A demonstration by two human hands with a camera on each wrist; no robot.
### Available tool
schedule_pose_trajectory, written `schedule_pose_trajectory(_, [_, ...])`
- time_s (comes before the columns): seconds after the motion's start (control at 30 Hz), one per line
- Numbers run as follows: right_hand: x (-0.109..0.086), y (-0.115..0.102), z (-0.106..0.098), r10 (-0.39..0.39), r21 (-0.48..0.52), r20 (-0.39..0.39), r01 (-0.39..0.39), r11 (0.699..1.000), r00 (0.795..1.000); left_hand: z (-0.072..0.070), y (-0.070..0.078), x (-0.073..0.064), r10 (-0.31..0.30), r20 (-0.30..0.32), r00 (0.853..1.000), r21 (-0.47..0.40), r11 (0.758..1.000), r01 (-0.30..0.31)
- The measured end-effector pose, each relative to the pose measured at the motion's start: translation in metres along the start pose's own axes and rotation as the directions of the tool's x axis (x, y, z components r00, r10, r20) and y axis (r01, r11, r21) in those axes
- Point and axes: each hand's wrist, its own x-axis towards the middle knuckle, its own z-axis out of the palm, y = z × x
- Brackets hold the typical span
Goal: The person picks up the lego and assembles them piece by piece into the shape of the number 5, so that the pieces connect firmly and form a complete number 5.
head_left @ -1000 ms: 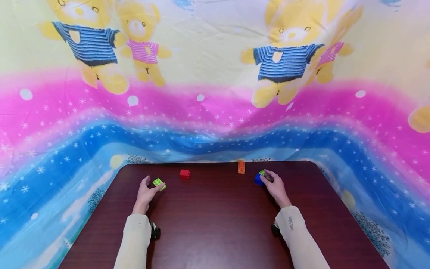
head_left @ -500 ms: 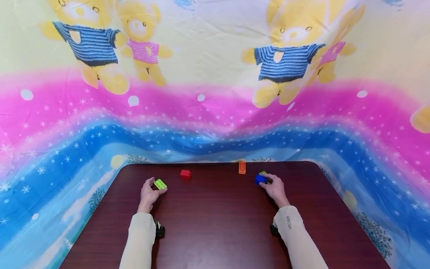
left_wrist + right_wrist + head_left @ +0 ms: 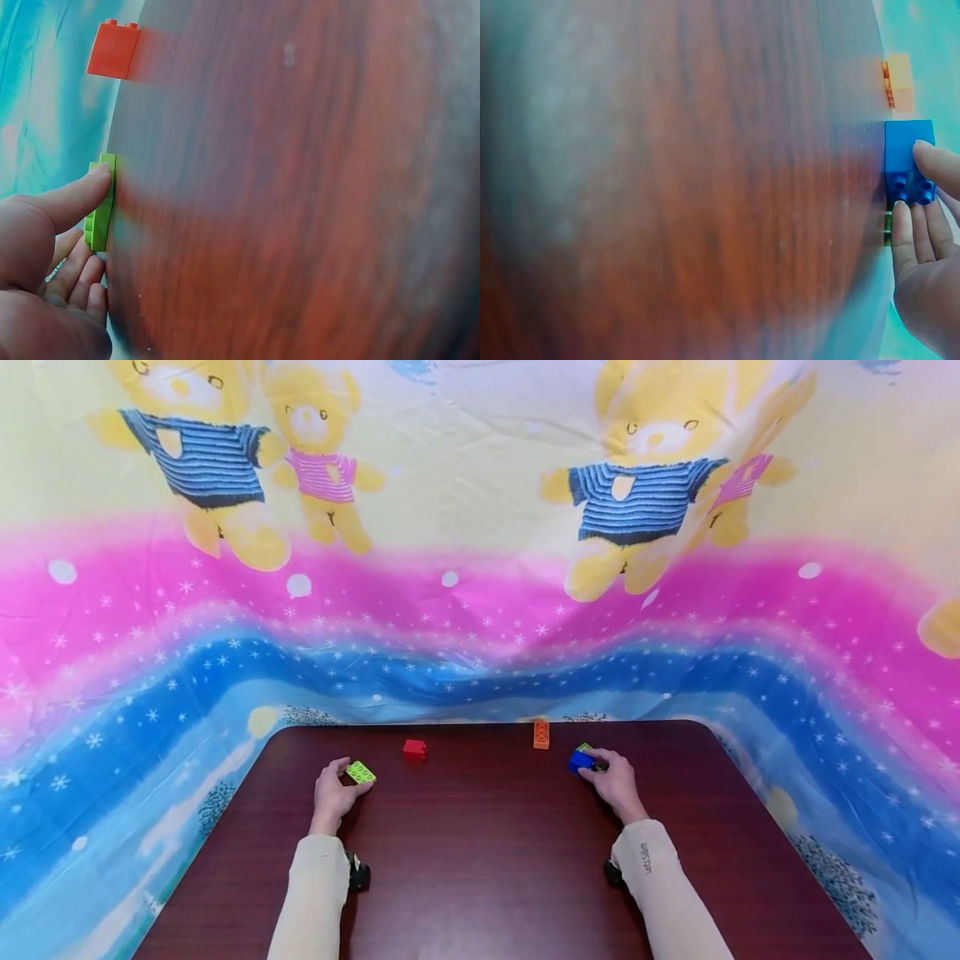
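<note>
My left hand point(image 3: 332, 795) pinches a lime-green toy building brick point(image 3: 362, 772), studs facing up, at the left of the table. In the left wrist view the thumb presses one end of this brick point(image 3: 101, 217) and the fingers curl by its other end. Over at the right, my right hand point(image 3: 617, 783) holds a blue building brick point(image 3: 579, 762) between thumb and fingers. The right wrist view shows the blue brick's studs turned toward the fingertips point(image 3: 901, 210). Just behind it lies a second green brick point(image 3: 888, 229), mostly hidden by the blue brick and hand.
A red brick point(image 3: 414, 750) sits to the right of the left hand. Near the back edge of the dark wooden table point(image 3: 480, 843) stands an orange brick point(image 3: 542, 735), left of the blue one. A patterned cloth point(image 3: 465, 627) hangs directly behind the table.
My left hand has shifted slightly right, and its green brick has turned to lie flatter. The blue brick has turned in my right hand, showing more of itself in front of the other green brick.
</note>
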Motion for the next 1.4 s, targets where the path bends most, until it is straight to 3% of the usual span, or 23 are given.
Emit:
schedule_pose_trajectory(0.8, [-0.002, 0.003, 0.002, -0.015, -0.014, -0.018, 0.015, 1.0, 1.0, -0.002, -0.002, 0.0, 0.022, -0.005, 1.0, 0.012, 1.0, -0.022])
schedule_pose_trajectory(1.2, [-0.001, 0.003, 0.001, -0.03, -0.024, -0.013, 0.03, 0.999, 0.999, -0.005, 0.0, -0.002, 0.024, 0.029, 0.999, -0.002, 1.0, -0.024])
schedule_pose_trajectory(1.4, [-0.002, 0.002, 0.0, -0.027, -0.015, -0.003, 0.027, 1.0, 1.0, -0.002, 0.009, -0.008, 0.048, 0.053, 0.997, -0.006, 0.999, -0.048])
